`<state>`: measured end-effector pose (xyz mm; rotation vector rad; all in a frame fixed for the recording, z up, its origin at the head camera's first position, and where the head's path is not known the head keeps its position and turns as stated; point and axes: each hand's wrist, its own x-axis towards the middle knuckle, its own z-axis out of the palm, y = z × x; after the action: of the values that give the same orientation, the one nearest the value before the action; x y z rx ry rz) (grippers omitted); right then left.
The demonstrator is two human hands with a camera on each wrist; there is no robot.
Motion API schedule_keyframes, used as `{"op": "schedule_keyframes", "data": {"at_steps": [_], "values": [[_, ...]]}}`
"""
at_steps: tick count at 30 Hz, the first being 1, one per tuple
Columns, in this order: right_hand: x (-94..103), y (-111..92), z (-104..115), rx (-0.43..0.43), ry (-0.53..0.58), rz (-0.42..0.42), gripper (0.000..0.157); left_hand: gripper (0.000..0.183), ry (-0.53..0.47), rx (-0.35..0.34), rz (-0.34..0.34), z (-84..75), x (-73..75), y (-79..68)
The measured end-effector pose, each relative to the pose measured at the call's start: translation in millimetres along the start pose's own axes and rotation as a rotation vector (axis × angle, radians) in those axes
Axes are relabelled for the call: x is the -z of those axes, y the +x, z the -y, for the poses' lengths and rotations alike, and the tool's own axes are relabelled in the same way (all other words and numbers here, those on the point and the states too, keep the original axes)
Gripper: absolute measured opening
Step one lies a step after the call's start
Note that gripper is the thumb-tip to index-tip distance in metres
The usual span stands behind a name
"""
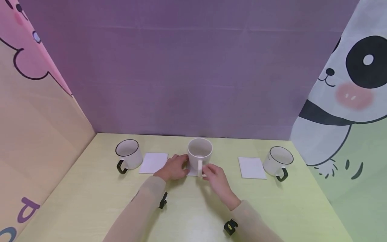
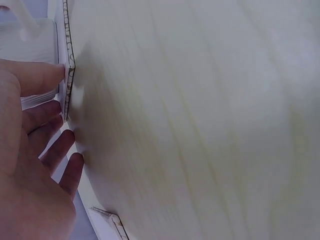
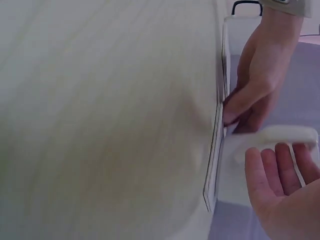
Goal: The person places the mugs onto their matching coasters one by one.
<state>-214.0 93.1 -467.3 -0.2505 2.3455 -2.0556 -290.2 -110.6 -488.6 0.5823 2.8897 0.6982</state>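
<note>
Behind the white mug (image 1: 196,156) there is a purple backdrop (image 1: 193,67), and below it spreads the pale table (image 1: 187,215). The left hand (image 1: 174,167) is just left of the white mug; it is released, with fingers loosely bent and spread, touching the edge of the middle card (image 1: 191,172). The right hand (image 1: 219,183), at the near right side of the white mug, pinches its handle. The white mug stands upright over the middle card. Well apart from it stand two black-rimmed mugs: the left mug (image 1: 130,159) on its left, the right mug (image 1: 275,164) on its right. Between each and the white mug lies a pale square, the left card (image 1: 151,163) and the right card (image 1: 252,168).
</note>
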Motion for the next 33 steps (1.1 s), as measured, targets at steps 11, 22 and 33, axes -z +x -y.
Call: {"op": "schedule_keyframes", "data": {"at_steps": [11,22,33], "values": [[47.6,-8.8,11.1,0.038,-0.185,-0.018,0.022,0.059,-0.006,0.001,0.003,0.7,-1.8,1.4],[97.8,-19.2,32.5,0.093,-0.459,-0.056,0.018,0.058,-0.008,0.009,0.006,-3.4,2.4,-2.1],[147.4,-28.4,44.8,0.136,-0.675,-0.152,0.026,0.058,-0.004,0.003,0.006,-1.1,-0.3,0.7]]}}
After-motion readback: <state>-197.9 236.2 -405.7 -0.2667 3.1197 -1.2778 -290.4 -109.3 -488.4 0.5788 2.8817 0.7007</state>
